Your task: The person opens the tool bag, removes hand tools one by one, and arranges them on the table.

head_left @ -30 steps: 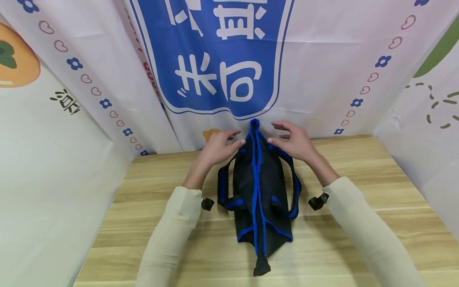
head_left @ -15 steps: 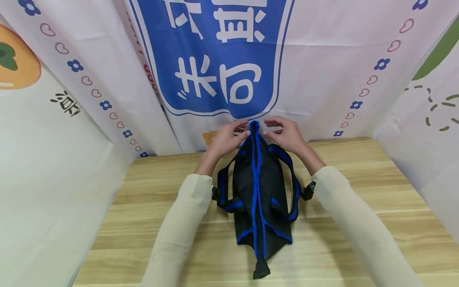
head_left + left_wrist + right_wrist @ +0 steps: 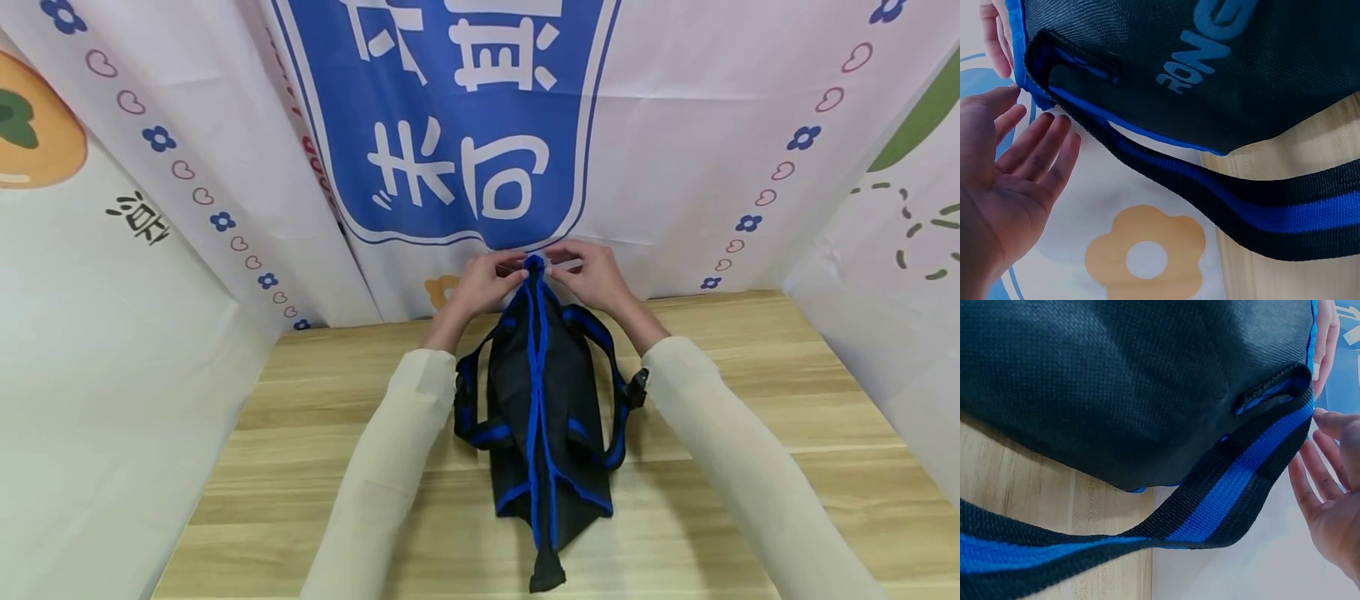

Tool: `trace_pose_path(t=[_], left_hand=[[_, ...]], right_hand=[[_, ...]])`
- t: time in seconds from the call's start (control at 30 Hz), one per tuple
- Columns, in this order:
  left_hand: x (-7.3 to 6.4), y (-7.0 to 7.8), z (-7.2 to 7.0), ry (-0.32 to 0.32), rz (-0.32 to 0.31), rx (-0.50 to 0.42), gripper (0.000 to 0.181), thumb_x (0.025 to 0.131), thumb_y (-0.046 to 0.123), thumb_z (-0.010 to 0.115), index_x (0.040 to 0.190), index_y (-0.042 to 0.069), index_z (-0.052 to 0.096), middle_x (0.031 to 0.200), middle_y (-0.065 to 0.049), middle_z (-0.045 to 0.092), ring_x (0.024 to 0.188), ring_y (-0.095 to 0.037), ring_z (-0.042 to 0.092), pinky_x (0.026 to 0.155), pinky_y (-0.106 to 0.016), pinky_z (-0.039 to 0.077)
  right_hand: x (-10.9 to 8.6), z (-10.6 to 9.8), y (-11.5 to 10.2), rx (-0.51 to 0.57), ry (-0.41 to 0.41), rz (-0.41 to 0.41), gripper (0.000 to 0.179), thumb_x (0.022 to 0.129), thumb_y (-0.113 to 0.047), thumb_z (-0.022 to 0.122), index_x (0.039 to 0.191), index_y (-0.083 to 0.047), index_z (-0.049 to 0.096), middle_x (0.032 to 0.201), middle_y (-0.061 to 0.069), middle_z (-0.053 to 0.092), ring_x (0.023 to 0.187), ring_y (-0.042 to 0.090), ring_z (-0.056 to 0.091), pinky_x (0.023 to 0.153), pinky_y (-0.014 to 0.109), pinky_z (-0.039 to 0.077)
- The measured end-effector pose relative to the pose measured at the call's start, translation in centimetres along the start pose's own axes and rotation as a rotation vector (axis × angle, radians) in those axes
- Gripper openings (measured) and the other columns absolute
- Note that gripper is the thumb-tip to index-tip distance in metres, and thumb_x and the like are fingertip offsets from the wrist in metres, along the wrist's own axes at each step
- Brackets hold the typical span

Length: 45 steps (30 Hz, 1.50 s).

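A black zip-top bag [image 3: 517,383] with blue trim stands lengthwise on the table, its top edges running toward the wall. Blue lettering marks its side in the left wrist view. At the far end of the bag's top, my left hand [image 3: 483,283] reaches in from the left, thumb tip at the blue edge, other fingers loosely extended. Opposite it, my right hand [image 3: 592,275] has its thumb at the same end, its remaining fingers relaxed and spread. Black-and-blue straps [image 3: 1272,215] loop out on both sides; the right strap [image 3: 1229,481] hangs below my right hand.
The wood-grain table [image 3: 300,467] extends to both sides. A white printed cloth [image 3: 660,175] with a blue panel hangs right behind the bag's far end, and white side walls [image 3: 112,375] border the table. A black tab [image 3: 547,571] sticks out at the near end.
Both hands have moved inward and slightly forward, from apart on either side to the far end of the bag's top. The bag has stayed nearly in place.
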<state>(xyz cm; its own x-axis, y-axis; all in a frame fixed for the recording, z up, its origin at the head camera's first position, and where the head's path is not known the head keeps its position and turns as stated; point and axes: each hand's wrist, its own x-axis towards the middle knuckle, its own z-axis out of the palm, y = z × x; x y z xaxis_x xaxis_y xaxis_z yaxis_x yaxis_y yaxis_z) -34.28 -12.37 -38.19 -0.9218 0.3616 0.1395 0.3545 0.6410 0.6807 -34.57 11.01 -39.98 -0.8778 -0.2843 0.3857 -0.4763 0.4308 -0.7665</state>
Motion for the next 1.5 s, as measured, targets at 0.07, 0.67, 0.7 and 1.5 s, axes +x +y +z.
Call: trace_pose_path(t=[0.07, 0.67, 0.7, 1.5], left_hand=[[0.2, -0.2, 0.1, -0.001, -0.002, -0.002, 0.045, 0.109, 0.032, 0.064, 0.149, 0.013, 0.064, 0.14, -0.012, 0.072, 0.122, -0.028, 0.071, 0.107, -0.044, 0.059], [1.1, -0.9, 0.4, 0.021, 0.049, 0.002, 0.04, 0.108, 0.028, 0.066, 0.143, 0.009, 0.069, 0.132, -0.013, 0.076, 0.116, -0.027, 0.074, 0.106, -0.043, 0.058], [1.2, -0.9, 0.4, 0.017, 0.053, 0.007, 0.039, 0.108, 0.026, 0.066, 0.142, 0.009, 0.069, 0.132, -0.012, 0.076, 0.116, -0.027, 0.073, 0.106, -0.042, 0.058], [2.7, -1.5, -0.1, -0.127, 0.088, 0.031, 0.04, 0.104, 0.007, 0.065, 0.144, 0.009, 0.069, 0.138, -0.014, 0.073, 0.121, -0.029, 0.073, 0.11, -0.04, 0.057]], right_hand=[[0.2, 0.2, 0.1, -0.001, -0.003, -0.001, 0.029, 0.101, -0.01, 0.075, 0.129, -0.003, 0.075, 0.129, 0.016, 0.076, 0.116, 0.033, 0.074, 0.098, 0.053, 0.063], [0.9, 0.4, -0.1, -0.085, -0.071, 0.0, 0.026, 0.103, -0.006, 0.07, 0.129, -0.002, 0.076, 0.122, 0.019, 0.079, 0.111, 0.033, 0.074, 0.099, 0.052, 0.061], [0.9, 0.3, 0.0, -0.097, -0.077, -0.01, 0.026, 0.104, -0.005, 0.069, 0.129, -0.002, 0.076, 0.121, 0.019, 0.079, 0.111, 0.034, 0.074, 0.099, 0.053, 0.061], [1.6, 0.4, 0.2, -0.28, -0.136, -0.155, 0.022, 0.105, -0.003, 0.064, 0.122, 0.0, 0.077, 0.122, 0.019, 0.077, 0.107, 0.033, 0.072, 0.098, 0.051, 0.06]])
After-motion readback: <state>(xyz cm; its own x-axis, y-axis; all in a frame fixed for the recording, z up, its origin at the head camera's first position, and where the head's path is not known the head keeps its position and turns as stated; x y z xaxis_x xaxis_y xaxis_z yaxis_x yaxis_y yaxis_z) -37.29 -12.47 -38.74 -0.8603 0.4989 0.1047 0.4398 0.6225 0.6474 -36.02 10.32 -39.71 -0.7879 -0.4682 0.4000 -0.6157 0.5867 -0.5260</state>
